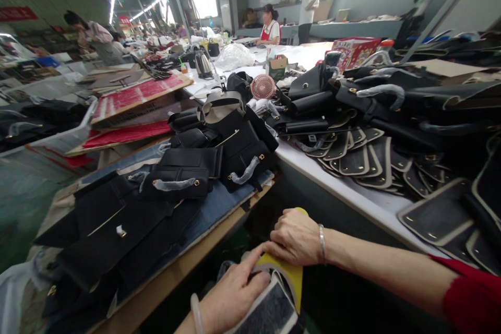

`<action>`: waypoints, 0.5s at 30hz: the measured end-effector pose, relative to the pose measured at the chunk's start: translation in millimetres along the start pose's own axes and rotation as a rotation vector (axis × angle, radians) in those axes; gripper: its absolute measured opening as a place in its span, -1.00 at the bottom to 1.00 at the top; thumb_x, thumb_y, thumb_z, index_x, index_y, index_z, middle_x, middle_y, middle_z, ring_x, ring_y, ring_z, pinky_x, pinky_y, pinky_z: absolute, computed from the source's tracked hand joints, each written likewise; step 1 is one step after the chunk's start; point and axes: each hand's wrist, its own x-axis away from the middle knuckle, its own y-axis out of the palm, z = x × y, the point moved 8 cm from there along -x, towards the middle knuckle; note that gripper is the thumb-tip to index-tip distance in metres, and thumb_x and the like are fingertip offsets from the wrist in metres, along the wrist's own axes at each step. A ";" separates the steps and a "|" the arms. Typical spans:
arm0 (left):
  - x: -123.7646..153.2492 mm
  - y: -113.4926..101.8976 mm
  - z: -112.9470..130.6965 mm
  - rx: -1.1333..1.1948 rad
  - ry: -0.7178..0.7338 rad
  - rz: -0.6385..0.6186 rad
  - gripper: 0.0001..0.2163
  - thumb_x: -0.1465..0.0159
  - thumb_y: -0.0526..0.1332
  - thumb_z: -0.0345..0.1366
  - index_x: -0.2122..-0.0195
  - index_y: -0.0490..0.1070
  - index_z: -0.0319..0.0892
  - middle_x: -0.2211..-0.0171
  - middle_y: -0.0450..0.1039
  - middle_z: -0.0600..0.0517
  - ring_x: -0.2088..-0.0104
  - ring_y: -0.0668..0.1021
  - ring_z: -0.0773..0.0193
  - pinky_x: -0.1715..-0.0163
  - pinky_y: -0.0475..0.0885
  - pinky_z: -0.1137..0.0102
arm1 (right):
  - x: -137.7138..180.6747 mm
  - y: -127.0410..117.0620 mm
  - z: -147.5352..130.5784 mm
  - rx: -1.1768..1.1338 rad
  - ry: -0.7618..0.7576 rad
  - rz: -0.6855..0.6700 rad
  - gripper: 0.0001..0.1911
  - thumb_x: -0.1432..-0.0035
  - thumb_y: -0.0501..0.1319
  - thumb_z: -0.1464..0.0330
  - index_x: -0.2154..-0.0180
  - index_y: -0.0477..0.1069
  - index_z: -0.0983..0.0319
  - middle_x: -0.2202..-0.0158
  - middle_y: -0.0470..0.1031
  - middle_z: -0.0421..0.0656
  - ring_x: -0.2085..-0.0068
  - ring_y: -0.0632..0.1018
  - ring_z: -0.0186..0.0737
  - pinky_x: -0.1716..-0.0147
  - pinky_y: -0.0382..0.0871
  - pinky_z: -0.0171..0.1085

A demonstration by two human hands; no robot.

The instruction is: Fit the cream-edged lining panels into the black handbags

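My right hand is closed over the top edge of a yellow piece held low in front of me, below the table edge. My left hand presses on the same yellow piece and on a dark grey, white-edged panel lying against it, index finger stretched along the yellow edge. A bracelet sits on each wrist. My right sleeve is red. What lies under the panel is hidden.
Black handbags with wrapped handles lie on a wooden board to the left. The white table on the right carries stacked black bag panels and more bags. A pink fan stands behind. Other people work farther back.
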 end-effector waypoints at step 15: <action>8.9 -1.5 23.7 -0.074 0.131 0.062 -0.76 -0.40 0.03 -0.19 0.10 0.48 -0.05 0.33 0.54 0.09 0.29 0.54 0.24 0.24 0.31 0.44 | -1.2 1.2 -8.7 0.136 -0.052 0.022 -0.43 -0.39 -0.05 0.18 0.54 0.49 0.25 0.58 0.56 -0.07 0.53 0.58 -0.17 0.49 0.10 -0.25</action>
